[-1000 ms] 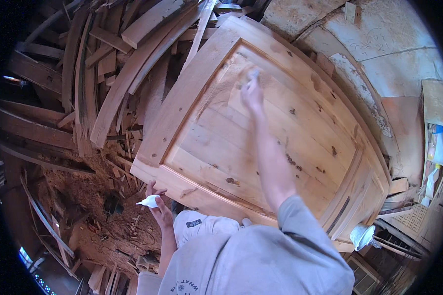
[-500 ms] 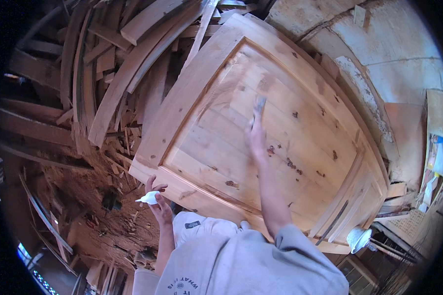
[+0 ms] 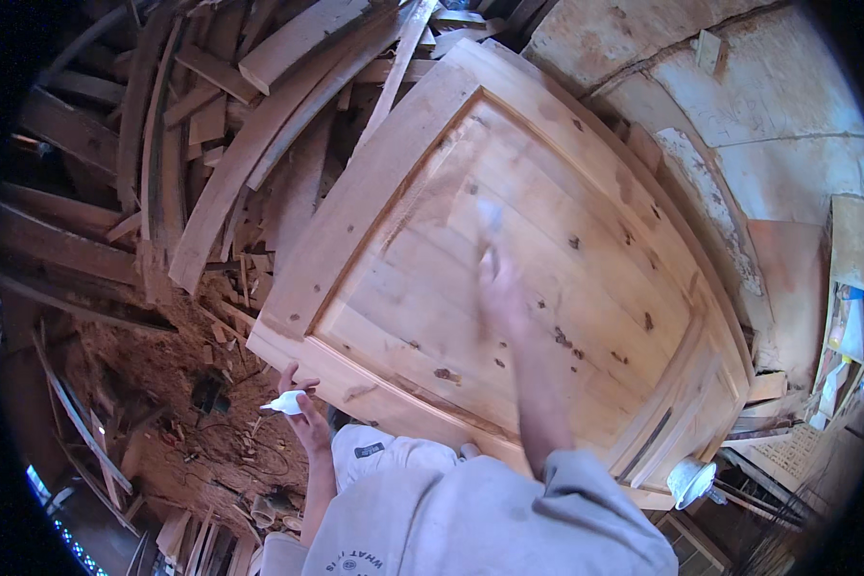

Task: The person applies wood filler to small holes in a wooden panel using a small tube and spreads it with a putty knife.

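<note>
On one wooden door panel (image 3: 509, 250), the right hand (image 3: 501, 288) grips a blurred tool (image 3: 491, 219); left hand (image 3: 302, 408) pinches one white wad (image 3: 284, 403).

Stacked timber offcuts (image 3: 211, 144), sawdust floor (image 3: 163, 384), rough plastered wall (image 3: 758, 125).

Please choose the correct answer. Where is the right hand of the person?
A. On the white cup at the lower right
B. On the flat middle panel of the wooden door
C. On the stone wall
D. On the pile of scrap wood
B: the right hand, blurred by motion, lies over the boards of the wooden door, with a pale tool tip beyond the fingers.
</note>
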A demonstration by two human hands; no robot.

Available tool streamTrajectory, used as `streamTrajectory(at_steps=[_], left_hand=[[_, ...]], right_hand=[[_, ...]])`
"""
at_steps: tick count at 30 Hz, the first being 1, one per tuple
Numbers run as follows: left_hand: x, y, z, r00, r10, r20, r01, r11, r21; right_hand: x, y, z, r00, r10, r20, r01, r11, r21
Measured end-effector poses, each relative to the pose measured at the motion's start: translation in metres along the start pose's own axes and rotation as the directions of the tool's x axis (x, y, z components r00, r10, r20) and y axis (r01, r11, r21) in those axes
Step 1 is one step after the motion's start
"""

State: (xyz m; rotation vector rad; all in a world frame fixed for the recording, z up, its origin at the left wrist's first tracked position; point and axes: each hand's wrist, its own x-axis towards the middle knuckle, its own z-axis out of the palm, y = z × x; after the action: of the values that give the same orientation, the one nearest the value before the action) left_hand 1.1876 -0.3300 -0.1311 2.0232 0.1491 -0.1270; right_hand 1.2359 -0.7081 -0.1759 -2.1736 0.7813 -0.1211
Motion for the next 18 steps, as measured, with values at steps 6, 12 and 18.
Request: streamTrajectory(at_steps=[6, 12, 18], left_hand=[[0.011, 0.017, 0.012, 0.999, 0.040, 0.031, -0.039, 0.998, -0.040], [0.005, 0.017, -0.001, 0.996, -0.014, -0.090, 0.006, 0.997, -0.080], [0.006, 0.006, 0.009, 0.998, -0.047, -0.049, 0.041, 0.993, -0.114]], right_hand=[[0.090, -0.001, -0.002, 0.969, 0.229, -0.091, -0.236, 0.968, -0.086], [0.170, -0.062, -0.079, 0.952, -0.035, -0.306, 0.017, 0.998, -0.060], [-0.041, -0.041, 0.023, 0.997, 0.054, 0.054, -0.057, 0.997, 0.043]])
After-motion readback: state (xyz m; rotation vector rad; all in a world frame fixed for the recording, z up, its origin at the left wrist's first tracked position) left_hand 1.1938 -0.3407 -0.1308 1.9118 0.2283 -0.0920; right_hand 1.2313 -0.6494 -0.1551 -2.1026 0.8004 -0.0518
